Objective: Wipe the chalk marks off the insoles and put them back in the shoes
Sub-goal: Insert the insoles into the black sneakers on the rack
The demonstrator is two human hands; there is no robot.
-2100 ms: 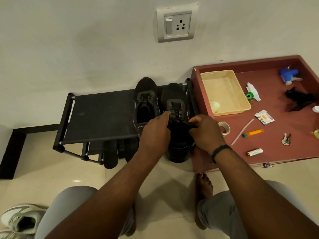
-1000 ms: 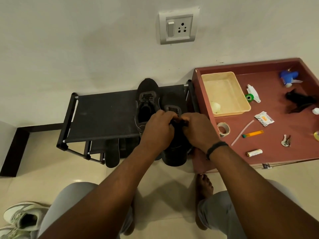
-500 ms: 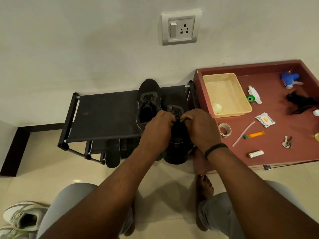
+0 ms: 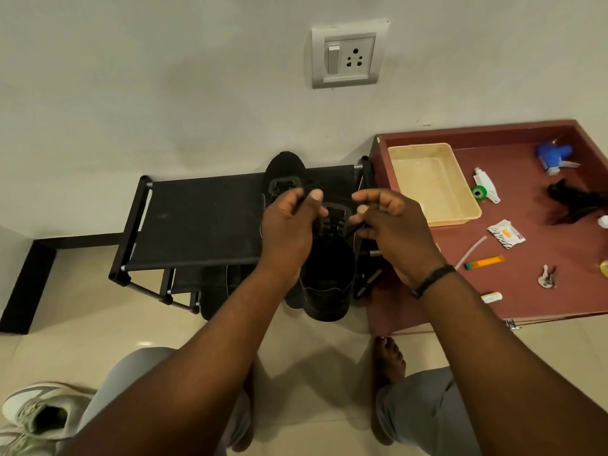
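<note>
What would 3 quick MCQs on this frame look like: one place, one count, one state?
1. Where does the cream tray lie?
A. on the black rack
B. on the maroon table, at its corner nearest the rack
C. on the floor

2. How many black shoes are on the rack?
A. one
B. two
C. four

3. What are the hands doing?
A. lying flat on the floor
B. wiping the wall
C. each pinching a lace of the nearer shoe

Answers: 1 B, the tray sits on the maroon table. 2 B, the nearer shoe and the farther shoe. 3 C, left hand and right hand pull the laces apart.
</note>
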